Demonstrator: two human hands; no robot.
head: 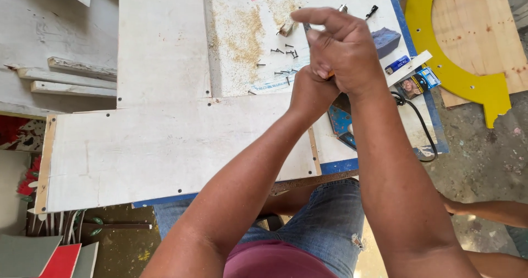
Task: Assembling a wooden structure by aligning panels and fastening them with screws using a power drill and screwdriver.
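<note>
White board assembly (pixel 165 146): 2 painted panels joined in an L shape on the blue-edged bench (pixel 396 30). Dark screw heads show along the seam and the lower edge, so fastening appears well advanced; how many points remain cannot be judged.

Loose screws (pixel 283 58): a scatter on the bench, with sawdust (pixel 242 36) beside them, near the hands. Supply unused.

Right hand (pixel 344 50): raised above the bench, fingers curled and pinching something small and orange; forefinger extended.

Left hand (pixel 311 94): tucked under and touching the right, closed; the grip cannot be told.

Hidden: the held item is almost wholly covered by both hands. A blue tool (pixel 341 124) with black cord (pixel 418 118) lies under the right forearm, mostly masked. Yellow curved piece (pixel 467 80) is cut off at the top edge.
</note>
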